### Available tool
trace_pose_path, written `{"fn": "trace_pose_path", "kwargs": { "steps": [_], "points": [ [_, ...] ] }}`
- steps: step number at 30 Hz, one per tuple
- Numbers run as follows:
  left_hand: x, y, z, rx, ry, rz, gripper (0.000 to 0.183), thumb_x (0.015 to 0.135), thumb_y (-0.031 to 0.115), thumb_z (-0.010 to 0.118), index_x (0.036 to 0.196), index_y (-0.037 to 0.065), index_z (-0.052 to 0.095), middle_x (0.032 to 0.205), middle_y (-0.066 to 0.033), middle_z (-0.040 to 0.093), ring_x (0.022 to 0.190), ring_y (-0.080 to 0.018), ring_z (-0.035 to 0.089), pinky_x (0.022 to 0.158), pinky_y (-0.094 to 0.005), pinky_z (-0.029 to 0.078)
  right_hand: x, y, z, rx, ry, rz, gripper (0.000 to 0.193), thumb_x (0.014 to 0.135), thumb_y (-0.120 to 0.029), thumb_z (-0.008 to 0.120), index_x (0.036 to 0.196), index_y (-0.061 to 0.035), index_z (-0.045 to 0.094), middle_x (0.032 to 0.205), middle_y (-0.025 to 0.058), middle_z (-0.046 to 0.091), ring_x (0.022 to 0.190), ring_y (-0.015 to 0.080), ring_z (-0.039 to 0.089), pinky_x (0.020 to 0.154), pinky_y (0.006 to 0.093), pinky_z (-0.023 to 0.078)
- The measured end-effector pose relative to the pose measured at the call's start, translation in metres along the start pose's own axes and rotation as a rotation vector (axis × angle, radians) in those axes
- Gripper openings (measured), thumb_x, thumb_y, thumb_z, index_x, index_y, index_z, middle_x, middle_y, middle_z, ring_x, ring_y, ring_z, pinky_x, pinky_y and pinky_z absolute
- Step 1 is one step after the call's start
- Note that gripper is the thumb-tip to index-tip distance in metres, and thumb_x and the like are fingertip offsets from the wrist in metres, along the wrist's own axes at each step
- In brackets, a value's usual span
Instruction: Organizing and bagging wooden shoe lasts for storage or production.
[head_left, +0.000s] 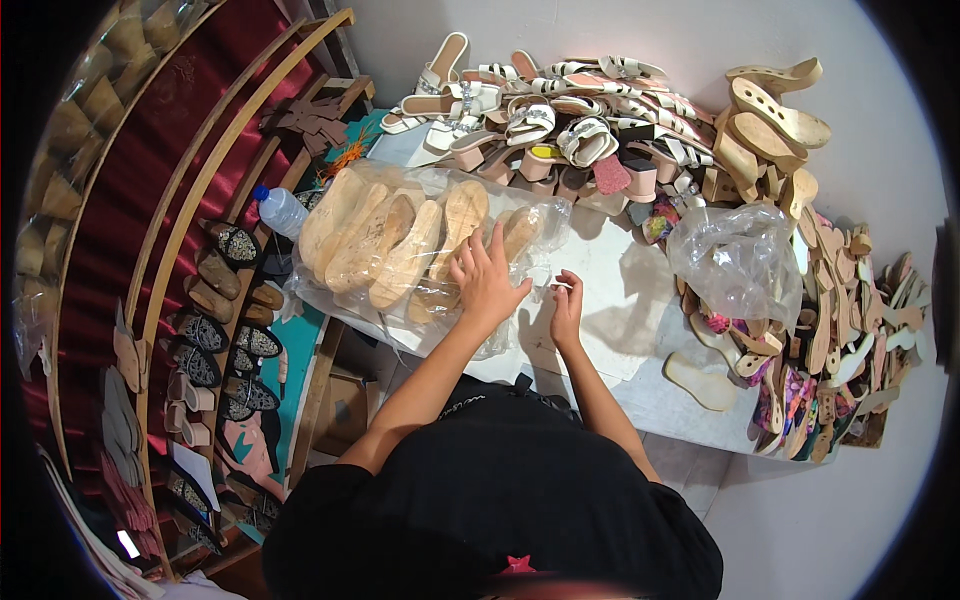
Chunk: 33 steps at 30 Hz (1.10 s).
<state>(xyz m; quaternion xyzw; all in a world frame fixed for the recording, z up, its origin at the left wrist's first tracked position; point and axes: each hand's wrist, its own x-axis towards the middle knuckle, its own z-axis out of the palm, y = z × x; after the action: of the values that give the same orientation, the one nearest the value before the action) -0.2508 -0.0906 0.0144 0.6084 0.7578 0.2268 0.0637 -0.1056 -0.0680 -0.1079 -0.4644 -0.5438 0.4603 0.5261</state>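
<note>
A clear plastic bag (pixel 405 178) lies on the work table, with several pale wooden shoe lasts or soles (pixel 408 262) inside it. My left hand (pixel 485 283) rests on the bag's right part, fingers spread over the plastic and the wooden pieces under it. Just to the right, my right hand (pixel 567 308) hovers beside the bag's edge with fingers loosely bent and slightly apart. I see nothing held in it. Below both hands are white sheets (pixel 610 330) on the table.
White strappy sandals (pixel 590 140) are heaped at the back. Wooden lasts (pixel 770 120) pile up at back right, above a crumpled clear bag (pixel 735 260). Loose soles (pixel 830 300) crowd the right edge. A water bottle (pixel 282 212) and a shoe rack (pixel 225 330) are on the left.
</note>
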Motion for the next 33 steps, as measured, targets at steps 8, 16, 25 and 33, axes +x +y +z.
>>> {"fn": "trace_pose_path", "kwargs": {
  "steps": [8,16,25,33],
  "points": [
    [0.008,-0.006,-0.029,-0.221,0.208,0.093,0.058,0.069,0.017,0.058,0.123,0.009,0.039,0.128,-0.0151,0.029,0.116,-0.0346,0.025,0.095,-0.0507,0.016,-0.013,-0.011,-0.012,-0.139,0.202,-0.056,0.028,0.084,-0.011,0.045,0.11,-0.0003,0.045,0.106,0.0124,0.045,0.094,0.0214,0.046,0.084,0.033,0.038],
    [0.011,0.015,-0.02,-0.464,0.351,0.386,0.013,0.066,0.006,0.054,0.071,0.014,0.063,0.112,-0.0051,0.049,0.112,-0.029,0.031,0.095,-0.043,0.016,-0.038,-0.013,-0.057,-0.229,0.49,-0.03,0.022,0.08,-0.008,0.051,0.102,-0.0033,0.051,0.101,0.0099,0.045,0.089,0.0196,0.048,0.076,0.0304,0.042],
    [-0.014,0.09,0.023,-0.538,0.207,0.498,0.007,0.067,0.013,0.06,0.072,0.017,0.063,0.113,-0.0044,0.049,0.112,-0.029,0.029,0.094,-0.0426,0.016,-0.037,-0.049,-0.155,-0.256,0.799,-0.169,0.03,0.079,-0.007,0.051,0.109,-0.0029,0.046,0.109,0.0094,0.041,0.097,0.0195,0.043,0.079,0.0305,0.039],
    [-0.044,0.178,0.077,-0.606,0.159,0.313,0.017,0.066,0.011,0.061,0.082,0.016,0.061,0.116,-0.0029,0.044,0.114,-0.0281,0.028,0.093,-0.0444,0.018,-0.022,-0.08,-0.295,-0.551,0.794,-0.293,0.04,0.074,-0.011,0.061,0.11,-0.0026,0.045,0.107,0.0107,0.039,0.096,0.0199,0.041,0.082,0.0313,0.038]
  ]
}}
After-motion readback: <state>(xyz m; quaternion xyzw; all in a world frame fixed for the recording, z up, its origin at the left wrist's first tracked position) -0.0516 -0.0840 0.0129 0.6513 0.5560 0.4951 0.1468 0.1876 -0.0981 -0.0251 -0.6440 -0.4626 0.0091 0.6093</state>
